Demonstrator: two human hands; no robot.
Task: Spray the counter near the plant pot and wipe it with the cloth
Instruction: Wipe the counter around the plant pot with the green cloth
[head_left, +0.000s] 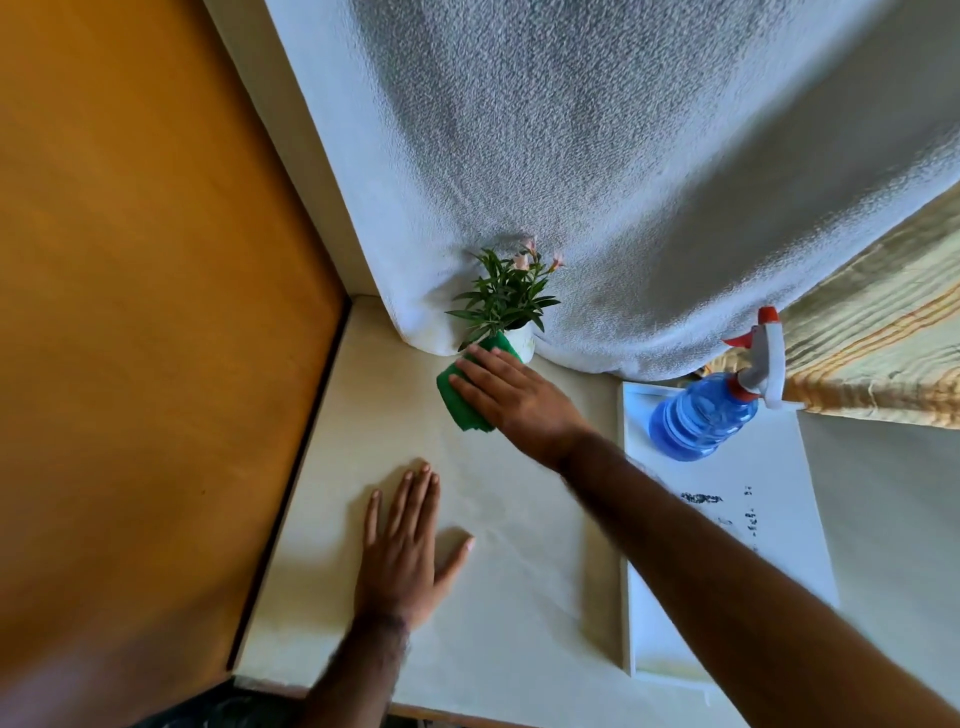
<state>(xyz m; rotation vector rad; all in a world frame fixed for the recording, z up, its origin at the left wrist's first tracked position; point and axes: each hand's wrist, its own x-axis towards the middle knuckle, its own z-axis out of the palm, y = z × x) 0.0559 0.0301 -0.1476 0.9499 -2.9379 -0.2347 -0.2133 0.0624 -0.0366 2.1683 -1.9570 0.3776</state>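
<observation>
A small white plant pot (522, 340) with green leaves and pink flowers stands at the back of the pale counter (498, 571), against a white textured cloth backdrop. My right hand (511, 397) lies flat on a green cloth (457, 402), pressing it onto the counter just in front and left of the pot. My left hand (402, 545) rests palm down on the counter nearer to me, fingers spread, holding nothing. A blue spray bottle (701, 415) with a white and red trigger head stands to the right.
The spray bottle stands on a white rectangular board (727, 561) with dark marks, right of my right arm. An orange-brown wooden panel (130, 312) borders the counter's left edge. A striped yellow fabric (872, 338) hangs at the back right.
</observation>
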